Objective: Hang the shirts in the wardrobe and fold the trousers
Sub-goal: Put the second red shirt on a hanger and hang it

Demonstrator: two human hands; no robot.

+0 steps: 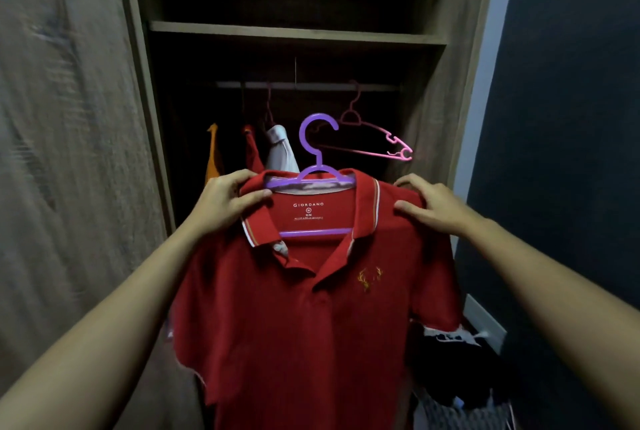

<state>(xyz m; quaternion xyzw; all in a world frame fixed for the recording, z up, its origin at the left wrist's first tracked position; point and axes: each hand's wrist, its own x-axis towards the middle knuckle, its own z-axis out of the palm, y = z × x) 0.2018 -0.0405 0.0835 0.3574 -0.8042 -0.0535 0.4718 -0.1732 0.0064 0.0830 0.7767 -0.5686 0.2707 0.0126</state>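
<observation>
The wardrobe point(460, 48) stands open w/ a shelf point(298, 32) above the rail point(304, 85). In front of the wardrobe, below the rail, hangs the red polo shirt point(304, 318) on a purple hanger point(317, 152), hook not yet on the rail. Left hand point(225, 199) pinches the shirt's left shoulder, fingers pressed together on the cloth; right hand point(427, 204) grips the other shoulder, fingers a bit spread. A pink hanger point(377, 138), empty, hangs from the rail behind the shirt, beside orange, red & white garments.
</observation>
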